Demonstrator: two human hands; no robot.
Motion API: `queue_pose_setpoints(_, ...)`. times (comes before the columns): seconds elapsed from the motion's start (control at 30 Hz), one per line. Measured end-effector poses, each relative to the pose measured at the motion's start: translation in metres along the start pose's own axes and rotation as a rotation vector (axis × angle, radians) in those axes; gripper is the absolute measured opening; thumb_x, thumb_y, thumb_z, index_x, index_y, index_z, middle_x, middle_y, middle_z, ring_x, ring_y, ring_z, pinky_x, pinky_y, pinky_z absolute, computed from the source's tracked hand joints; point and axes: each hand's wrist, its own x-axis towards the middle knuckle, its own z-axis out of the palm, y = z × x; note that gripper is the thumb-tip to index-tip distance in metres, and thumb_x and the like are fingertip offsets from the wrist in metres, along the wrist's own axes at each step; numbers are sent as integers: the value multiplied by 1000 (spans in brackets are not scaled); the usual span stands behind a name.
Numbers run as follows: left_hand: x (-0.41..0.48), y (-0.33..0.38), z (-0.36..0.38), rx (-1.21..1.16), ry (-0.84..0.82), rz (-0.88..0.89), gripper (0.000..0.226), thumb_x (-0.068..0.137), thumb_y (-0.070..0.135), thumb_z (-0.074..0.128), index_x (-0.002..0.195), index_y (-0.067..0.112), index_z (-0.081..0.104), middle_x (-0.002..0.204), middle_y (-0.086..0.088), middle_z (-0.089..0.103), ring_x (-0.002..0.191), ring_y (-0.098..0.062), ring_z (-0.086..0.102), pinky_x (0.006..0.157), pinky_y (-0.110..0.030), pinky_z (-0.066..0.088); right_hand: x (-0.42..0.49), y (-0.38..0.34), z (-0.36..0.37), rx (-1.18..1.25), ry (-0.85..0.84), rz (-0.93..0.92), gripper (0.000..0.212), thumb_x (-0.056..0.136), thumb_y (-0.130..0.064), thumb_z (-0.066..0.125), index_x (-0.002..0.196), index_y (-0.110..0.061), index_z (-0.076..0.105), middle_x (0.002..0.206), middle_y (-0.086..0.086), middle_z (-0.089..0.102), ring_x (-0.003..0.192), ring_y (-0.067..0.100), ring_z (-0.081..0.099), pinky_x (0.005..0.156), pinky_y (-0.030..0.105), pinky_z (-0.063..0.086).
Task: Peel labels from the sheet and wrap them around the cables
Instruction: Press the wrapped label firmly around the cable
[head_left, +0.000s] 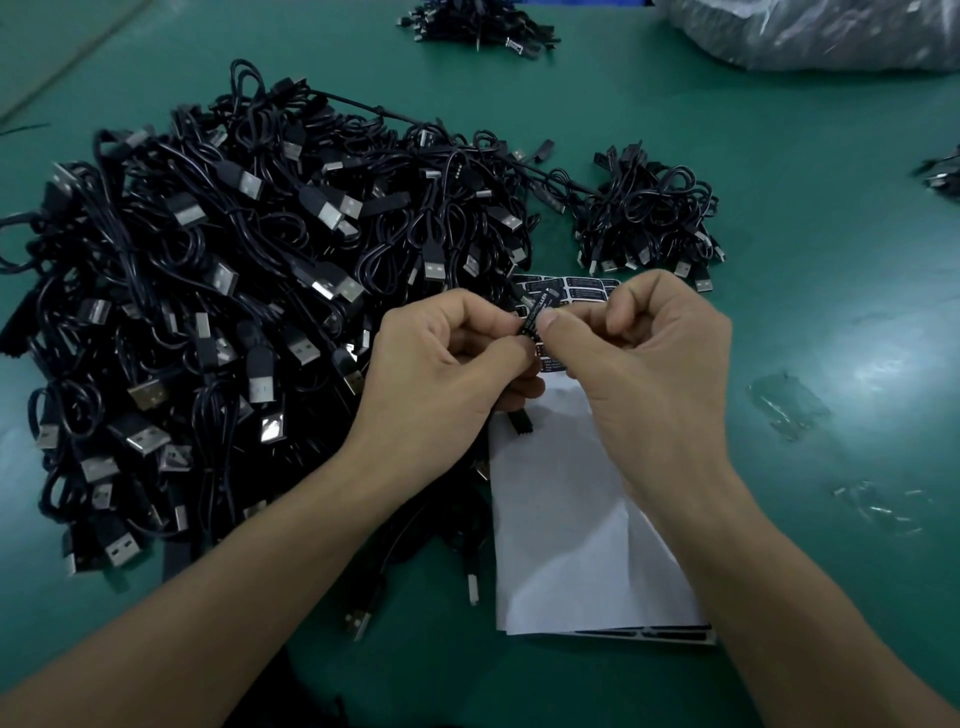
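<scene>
A black label with white print is pinched between both hands above the label sheet, whose white backing lies bare below a few rows of black labels at its far end. My left hand grips a black cable part whose end sticks out under the palm, thumb and forefinger on the label. My right hand pinches the label's other side with its thumb tip. A big heap of black USB cables lies to the left.
A smaller bundle of cables lies behind the hands on the green mat. Another cable pile and a clear plastic bag sit at the far edge. Scraps of clear film lie at right.
</scene>
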Motion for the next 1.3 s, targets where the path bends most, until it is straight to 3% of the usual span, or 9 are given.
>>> queue_pose_setpoints(0.1, 0, -1, -1, 16, -4, 16, 9, 89, -2, 69, 83, 5, 69, 72, -14, 74, 65, -22, 75, 57, -25, 58, -1, -1, 0, -39, 0, -37, 39, 72, -5, 76, 64, -20, 41, 60, -6, 67, 63, 10, 68, 64, 33, 59)
queue_pose_setpoints(0.2, 0, -1, -2, 10, -15, 27, 6, 87, 3, 69, 83, 7, 69, 73, -13, 74, 66, -23, 75, 58, -27, 60, -2, -2, -1, -67, 1, -71, 41, 74, -1, 77, 64, -19, 41, 60, -6, 67, 63, 11, 69, 62, 29, 59)
queue_pose_setpoints(0.5, 0, 1, -1, -34, -25, -3, 7, 91, 1, 67, 85, 4, 68, 76, -15, 75, 67, -23, 75, 58, -25, 58, -2, -5, -3, -109, 11, -52, 41, 73, -10, 87, 65, -18, 48, 69, 0, 73, 68, 23, 74, 65, 44, 62)
queue_pose_setpoints(0.7, 0, 1, 0, -43, -33, 4, 8, 91, 0, 66, 85, 4, 68, 75, -16, 74, 65, -23, 74, 57, -26, 59, -1, -3, -5, -111, 9, -71, 37, 73, -19, 89, 74, -24, 53, 65, -7, 68, 59, 10, 66, 58, 25, 54)
queue_pose_setpoints(0.87, 0, -2, -1, -22, -76, 28, 12, 91, 0, 65, 85, 9, 69, 71, -8, 74, 60, -17, 72, 55, -23, 56, 4, 0, -8, -25, -95, 17, 28, 79, -18, 84, 99, -29, 68, 75, -3, 74, 69, 13, 70, 66, 24, 56)
queue_pose_setpoints(0.97, 1, -2, -2, 21, -89, 36, 8, 84, 10, 62, 83, 16, 68, 65, 0, 70, 54, -12, 68, 50, -21, 52, 6, 1, -10, -8, -168, 1, 16, 82, -15, 81, 91, -27, 76, 77, 5, 75, 69, 14, 68, 64, 24, 55)
queue_pose_setpoints(1.07, 1, -3, -3, 68, -85, 62, 3, 85, 20, 63, 82, 20, 64, 61, 6, 64, 50, -11, 63, 47, -21, 50, 6, 0, -10, 26, -200, 9, 10, 85, -14, 78, 83, -24, 76, 73, 1, 75, 65, 10, 69, 58, 17, 50)
queue_pose_setpoints(1.3, 1, -5, -5, 159, -72, 136, 14, 95, 22, 65, 82, 20, 64, 61, 5, 63, 47, -10, 62, 45, -24, 51, 6, 0, -13, 28, -263, 60, 20, 98, -18, 62, 82, -18, 74, 69, 2, 73, 64, 12, 68, 57, 20, 49)
